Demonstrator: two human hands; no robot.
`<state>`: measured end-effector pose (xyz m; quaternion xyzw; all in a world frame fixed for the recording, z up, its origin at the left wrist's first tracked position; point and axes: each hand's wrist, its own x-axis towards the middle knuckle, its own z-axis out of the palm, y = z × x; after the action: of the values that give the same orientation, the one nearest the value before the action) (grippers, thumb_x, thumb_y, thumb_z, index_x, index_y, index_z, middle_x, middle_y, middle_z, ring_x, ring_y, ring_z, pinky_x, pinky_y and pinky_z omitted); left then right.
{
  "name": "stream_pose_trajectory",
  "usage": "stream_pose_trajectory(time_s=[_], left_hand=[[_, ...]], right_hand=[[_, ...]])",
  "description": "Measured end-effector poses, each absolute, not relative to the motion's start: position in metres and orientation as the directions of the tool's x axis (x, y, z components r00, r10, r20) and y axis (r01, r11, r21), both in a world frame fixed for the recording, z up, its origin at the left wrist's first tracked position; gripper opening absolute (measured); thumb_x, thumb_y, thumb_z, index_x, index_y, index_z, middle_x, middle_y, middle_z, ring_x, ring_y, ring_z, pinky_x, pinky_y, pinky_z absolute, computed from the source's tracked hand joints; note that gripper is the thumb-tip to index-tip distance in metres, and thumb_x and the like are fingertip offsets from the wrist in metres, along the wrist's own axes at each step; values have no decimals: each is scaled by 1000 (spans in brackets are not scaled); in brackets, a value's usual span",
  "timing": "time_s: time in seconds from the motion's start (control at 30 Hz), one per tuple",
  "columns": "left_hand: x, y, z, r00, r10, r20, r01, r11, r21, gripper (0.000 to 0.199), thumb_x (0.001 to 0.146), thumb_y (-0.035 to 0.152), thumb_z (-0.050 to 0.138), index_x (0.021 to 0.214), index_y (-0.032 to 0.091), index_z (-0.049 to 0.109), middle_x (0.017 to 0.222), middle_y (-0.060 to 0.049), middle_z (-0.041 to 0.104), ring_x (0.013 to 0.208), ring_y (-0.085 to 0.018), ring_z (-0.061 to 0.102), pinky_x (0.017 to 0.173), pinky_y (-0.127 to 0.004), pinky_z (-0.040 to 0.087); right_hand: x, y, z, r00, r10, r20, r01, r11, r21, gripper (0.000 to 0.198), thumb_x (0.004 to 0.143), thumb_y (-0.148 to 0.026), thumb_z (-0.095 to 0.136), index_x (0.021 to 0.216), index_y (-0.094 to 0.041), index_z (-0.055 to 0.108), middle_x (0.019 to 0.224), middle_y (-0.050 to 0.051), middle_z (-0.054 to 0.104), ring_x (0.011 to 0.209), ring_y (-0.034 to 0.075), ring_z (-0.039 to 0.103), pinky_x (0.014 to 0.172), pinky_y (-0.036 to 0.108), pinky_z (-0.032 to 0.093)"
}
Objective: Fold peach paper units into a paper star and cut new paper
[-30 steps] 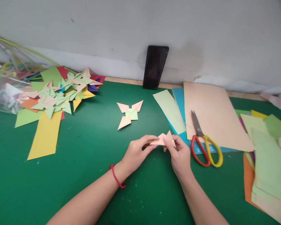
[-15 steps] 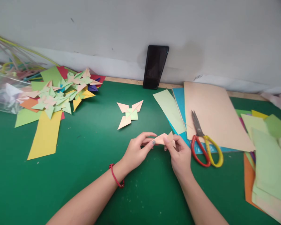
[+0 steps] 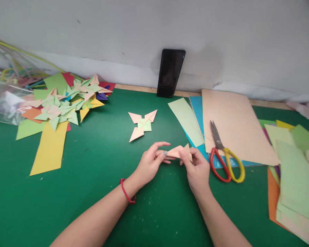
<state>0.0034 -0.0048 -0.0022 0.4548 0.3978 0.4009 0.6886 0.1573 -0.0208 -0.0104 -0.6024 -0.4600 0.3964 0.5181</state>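
Note:
A small peach folded paper piece (image 3: pixel 175 151) is held just above the green table. My right hand (image 3: pixel 198 167) pinches its right part between thumb and fingers, and a pointed flap stands up there. My left hand (image 3: pixel 150 163) closes thumb and fingers on its left tip. Behind my hands lies a paper star (image 3: pixel 144 125) with a light green square at its centre and three peach points. Scissors (image 3: pixel 221 152) with one red and one yellow handle lie right of my right hand, partly on a peach sheet (image 3: pixel 237 127).
A black phone (image 3: pixel 171 72) leans on the wall. Folded paper stars (image 3: pixel 64 106) are heaped on coloured sheets at left, beside a clear plastic bag (image 3: pixel 5 106). Blue and pale green sheets (image 3: pixel 186 120) lie near the scissors; more coloured paper (image 3: pixel 298 181) is stacked at right.
My left hand's fingers have shifted slightly left along the folded piece, so more of its left tip shows. My right hand keeps its pinch.

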Motion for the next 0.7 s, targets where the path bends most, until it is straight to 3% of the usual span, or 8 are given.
stream_pose_trajectory(time_s=[0.27,0.47,0.7], left_hand=[[2,-2,2,370,905,-212,-274,324,906,39,93,37,41,125,15,43,98,-11,71,91,-21,68,79,-33,55],[1,-3,-1,356,907,-225,-91,273,958,48,80,32,65,123,19,47,93,-6,72,85,-19,68,80,-30,53],[1,-3,-4,346,916,-202,-92,248,964,34,87,33,55,117,18,54,94,-6,72,86,-19,68,81,-31,54]], right_hand=[[158,-21,-12,279,960,-6,136,-45,-990,26,80,-36,63,64,-20,51,56,-5,48,56,11,45,57,24,35],[157,-20,-11,262,965,-2,121,-35,-992,25,80,-35,63,65,-20,50,58,-4,47,57,11,44,57,25,36],[159,-20,-12,255,967,-23,112,-53,-992,24,81,-34,63,66,-19,50,57,-5,47,56,11,45,57,24,35]])
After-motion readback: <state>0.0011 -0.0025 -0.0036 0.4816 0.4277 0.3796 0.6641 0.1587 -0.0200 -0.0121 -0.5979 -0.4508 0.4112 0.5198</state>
